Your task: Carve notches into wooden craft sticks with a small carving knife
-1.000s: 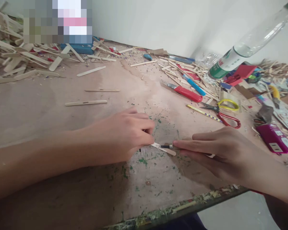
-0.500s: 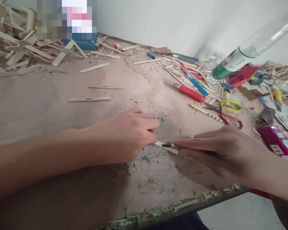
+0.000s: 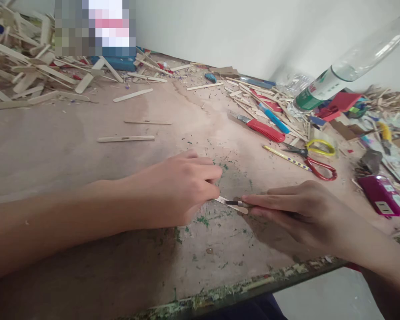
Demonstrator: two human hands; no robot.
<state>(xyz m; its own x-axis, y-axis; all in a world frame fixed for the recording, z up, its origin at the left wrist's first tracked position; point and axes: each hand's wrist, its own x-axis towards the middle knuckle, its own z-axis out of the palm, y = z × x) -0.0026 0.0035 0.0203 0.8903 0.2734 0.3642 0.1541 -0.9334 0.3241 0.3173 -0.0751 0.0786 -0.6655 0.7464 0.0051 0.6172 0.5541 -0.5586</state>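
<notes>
Head view gave me the left hand [image 3: 190,191] closed on the left end of a stick [image 3: 242,210], fingertips partly hidden, at the near middle of the table [image 3: 103,271]. The right hand [image 3: 300,213] grasped a knife [image 3: 234,203], its tip on the stick, between both hands. Farther right I saw a red cutter [image 3: 266,130], scissors [image 3: 302,151] and, beyond them, a bottle [image 3: 316,91]; another stick [image 3: 126,139] lay far left.

Pale stick [image 3: 241,210], red cutter [image 3: 266,130], purple-dotted yellow pencil [image 3: 287,158]
</notes>
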